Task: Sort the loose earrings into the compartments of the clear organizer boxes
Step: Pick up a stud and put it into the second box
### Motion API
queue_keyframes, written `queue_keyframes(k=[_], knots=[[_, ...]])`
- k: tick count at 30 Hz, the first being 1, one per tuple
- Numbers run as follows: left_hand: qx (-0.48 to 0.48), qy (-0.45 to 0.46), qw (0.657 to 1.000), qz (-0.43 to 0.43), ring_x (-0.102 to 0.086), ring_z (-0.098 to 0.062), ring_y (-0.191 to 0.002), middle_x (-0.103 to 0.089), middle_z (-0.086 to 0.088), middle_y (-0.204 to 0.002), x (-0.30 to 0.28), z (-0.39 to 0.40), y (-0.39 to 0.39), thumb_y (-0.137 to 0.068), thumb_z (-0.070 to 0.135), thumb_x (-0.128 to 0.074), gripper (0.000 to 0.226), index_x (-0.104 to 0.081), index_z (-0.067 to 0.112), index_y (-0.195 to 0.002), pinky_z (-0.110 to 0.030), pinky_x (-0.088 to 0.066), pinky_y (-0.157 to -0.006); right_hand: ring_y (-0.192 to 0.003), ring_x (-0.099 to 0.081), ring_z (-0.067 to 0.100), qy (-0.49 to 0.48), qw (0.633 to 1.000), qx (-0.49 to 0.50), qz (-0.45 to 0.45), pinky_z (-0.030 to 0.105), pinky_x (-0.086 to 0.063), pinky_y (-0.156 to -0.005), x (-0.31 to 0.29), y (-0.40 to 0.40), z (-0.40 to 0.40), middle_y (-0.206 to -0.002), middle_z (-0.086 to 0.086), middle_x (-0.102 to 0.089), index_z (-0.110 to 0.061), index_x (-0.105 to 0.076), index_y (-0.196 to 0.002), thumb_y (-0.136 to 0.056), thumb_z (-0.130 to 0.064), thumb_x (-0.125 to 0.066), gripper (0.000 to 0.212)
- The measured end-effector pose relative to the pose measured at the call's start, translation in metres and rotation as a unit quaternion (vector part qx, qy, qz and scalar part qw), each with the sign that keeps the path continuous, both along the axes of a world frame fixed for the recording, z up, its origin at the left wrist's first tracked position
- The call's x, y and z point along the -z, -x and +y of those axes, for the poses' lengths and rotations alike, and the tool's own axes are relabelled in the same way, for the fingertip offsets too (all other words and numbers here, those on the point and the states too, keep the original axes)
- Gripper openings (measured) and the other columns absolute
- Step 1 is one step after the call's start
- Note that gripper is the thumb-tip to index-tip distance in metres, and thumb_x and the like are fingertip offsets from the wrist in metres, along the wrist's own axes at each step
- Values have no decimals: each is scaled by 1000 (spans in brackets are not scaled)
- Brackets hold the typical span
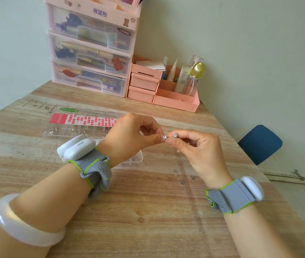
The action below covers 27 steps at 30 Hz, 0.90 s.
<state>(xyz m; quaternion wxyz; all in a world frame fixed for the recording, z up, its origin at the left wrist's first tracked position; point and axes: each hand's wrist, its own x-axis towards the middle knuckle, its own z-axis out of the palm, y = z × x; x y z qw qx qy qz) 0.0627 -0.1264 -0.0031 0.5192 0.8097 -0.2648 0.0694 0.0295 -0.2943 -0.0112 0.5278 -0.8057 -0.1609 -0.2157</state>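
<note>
- Two stud earrings (169,136) sit pinched, one in your left hand (129,135), one in your right hand (194,146), each grip clamped, above the counter (148,202) middle.
- Confirm they match, then drop both into one compartment of the organizer box (64,130) toward the left edge.

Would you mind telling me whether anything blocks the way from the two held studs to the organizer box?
Only the left hand itself: it hangs over the near organizer box, hiding most compartments. Otherwise nothing visible.

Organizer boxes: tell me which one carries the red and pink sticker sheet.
The far organizer box, beyond the left hand. The sticker sheet lies on it; the near organizer box, mostly hidden under that wrist, shows none.
</note>
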Motion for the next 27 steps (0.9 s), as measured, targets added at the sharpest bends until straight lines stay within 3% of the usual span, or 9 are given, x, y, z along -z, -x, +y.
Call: queue_keyframes(k=[4,13,18,22,25,27], knots=[[-17,-24,999,-21,-49,2,-59,-59,12,-60,0,0,0,-71,23,-73,4,-70,20,-73,-6,-38,-58,-50,-53,0,-14,1000,-13,7,13,-44,-54,1,0,0,-67,-17,-69,-28,-72,-74,-66,-25,-72,9],[-1,19,1000,-5,-49,3,-53,-61,11,-60,-2,3,-2,-66,28,-75,7,-70,24,-68,-4,-34,-52,-56,-50,5,-59,997,-51,-14,14,-45,-58,-1,1,0,-69,-15,-71,-29,-76,-73,-66,-19,-72,12],[-8,21,1000,-11,-50,3,-53,-62,11,-62,-2,4,-5,-66,29,-75,10,-71,20,-70,-4,-34,-52,-65,-51,23,-67,996,-54,-16,34,-43,-63,-1,2,0,-73,-6,-72,-30,-76,-76,-64,-29,-75,12],[-16,26,999,-16,-51,2,-55,-63,12,-62,-1,5,-5,-67,29,-74,7,-70,24,-68,-5,-36,-53,-54,-49,33,-38,997,-57,-37,47,-42,-55,1,3,3,-71,-4,-70,-36,-75,-76,-65,-37,-76,11],[-26,30,999,-13,-50,3,-55,-63,12,-62,0,6,-7,-68,29,-74,7,-69,25,-67,-5,-36,-54,-51,-46,40,-19,997,-55,-44,47,-39,-50,1,4,4,-69,8,-67,-38,-74,-76,-65,-44,-73,12],[-34,28,999,-10,-50,3,-55,-63,10,-64,0,6,-7,-68,29,-74,7,-68,26,-67,-5,-37,-54,-51,-47,39,-14,997,-57,-42,47,-39,-49,0,5,4,-70,-2,-69,-39,-74,-75,-66,-43,-72,10]])
